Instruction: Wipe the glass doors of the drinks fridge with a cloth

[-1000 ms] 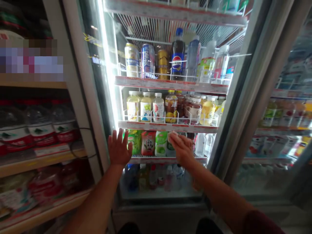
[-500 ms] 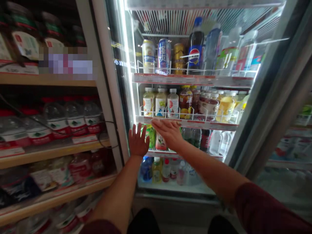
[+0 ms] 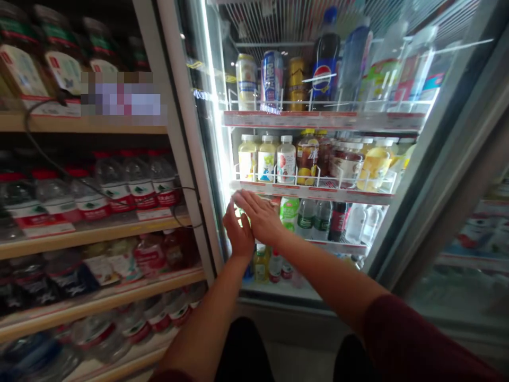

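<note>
In front of the lit drinks fridge (image 3: 318, 306), my two hands meet, one overlapping the other. My right hand (image 3: 260, 215) lies flat and slanted, its fingers stretched toward the upper left and nothing in it. My left hand (image 3: 240, 233) is just beside and partly behind it, fingers raised and thumb apart, also bare of any object; some of its fingertips are hidden. Beyond the hands are a green-labelled bottle (image 3: 289, 211) and a cola bottle (image 3: 338, 220). Above them stand pale juice bottles (image 3: 266, 161).
To the left, an open shelf unit (image 3: 139, 229) holds rows of red-capped water bottles (image 3: 111, 183). A loose black cable (image 3: 59, 168) hangs across it. The fridge's upper shelf carries cans (image 3: 272, 79) and a Pepsi bottle (image 3: 326, 66). A metal door frame (image 3: 441, 175) runs along the right.
My left hand has moved right and my right hand slightly left, so they now come together. The view has shifted slightly, with more of the left shelves showing.
</note>
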`<state>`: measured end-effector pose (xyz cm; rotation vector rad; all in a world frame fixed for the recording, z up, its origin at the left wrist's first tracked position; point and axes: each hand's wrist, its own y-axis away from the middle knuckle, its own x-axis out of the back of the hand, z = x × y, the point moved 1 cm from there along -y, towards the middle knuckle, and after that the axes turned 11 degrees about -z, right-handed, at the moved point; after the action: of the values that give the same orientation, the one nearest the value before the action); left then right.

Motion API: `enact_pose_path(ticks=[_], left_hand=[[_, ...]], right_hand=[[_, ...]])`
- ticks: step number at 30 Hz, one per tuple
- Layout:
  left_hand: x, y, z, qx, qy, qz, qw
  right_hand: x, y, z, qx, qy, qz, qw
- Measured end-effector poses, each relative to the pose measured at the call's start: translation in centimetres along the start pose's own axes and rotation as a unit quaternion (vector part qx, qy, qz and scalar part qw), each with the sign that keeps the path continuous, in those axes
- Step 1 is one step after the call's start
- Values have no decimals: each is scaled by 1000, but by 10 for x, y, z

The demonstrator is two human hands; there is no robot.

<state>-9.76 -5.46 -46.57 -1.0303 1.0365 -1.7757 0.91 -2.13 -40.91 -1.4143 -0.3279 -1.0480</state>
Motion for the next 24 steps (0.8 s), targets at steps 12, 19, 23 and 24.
enact_pose_path(ticks=[12, 19, 23, 24], left_hand=[[1, -39, 21, -23, -28, 63, 997], [-18, -54, 18, -145, -87, -51, 984], [-2, -95, 18, -150, -114, 12, 982], [1, -96, 20, -149, -119, 24, 981]], right_hand=[[69, 112, 99, -84, 186, 86, 975], [56, 139, 119, -87, 239, 98, 962], [54, 136, 116, -90, 237, 95, 963], [55, 136, 116, -91, 234, 96, 963]])
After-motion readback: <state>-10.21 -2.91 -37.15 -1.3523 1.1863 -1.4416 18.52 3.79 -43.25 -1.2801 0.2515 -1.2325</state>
